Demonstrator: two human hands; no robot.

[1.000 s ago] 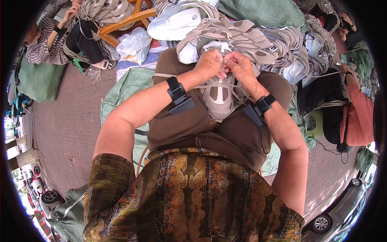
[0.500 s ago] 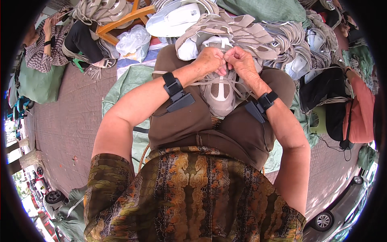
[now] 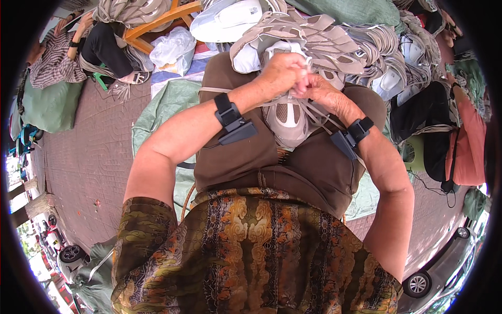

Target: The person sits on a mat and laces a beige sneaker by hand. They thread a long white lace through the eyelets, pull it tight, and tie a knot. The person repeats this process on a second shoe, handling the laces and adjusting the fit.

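Between my thighs lies a taupe and beige mesh sneaker upper [image 3: 285, 121], toe toward me, with pale shoelaces [image 3: 320, 116] trailing on its right side. My left hand [image 3: 286, 73] is over the tongue end, its fingers closed and partly smeared by motion; what they pinch is hidden. Touching it, my right hand [image 3: 323, 89] has its fingers drawn together where strands of lace come out beneath. Both hands cover the middle of the lacing. Each wrist wears a black strap with a small box.
Stacked sneaker uppers [image 3: 327, 44] rise just beyond my knees. A clear plastic bag [image 3: 172, 49] sits left of them near a wooden frame [image 3: 151, 29]. Green sheeting [image 3: 162, 115] spreads under me. Co-workers sit at left [image 3: 57, 57] and right [image 3: 465, 141].
My hands have closed in on each other over the upper. The right hand has shifted slightly down, and the left has turned so its back shows more.
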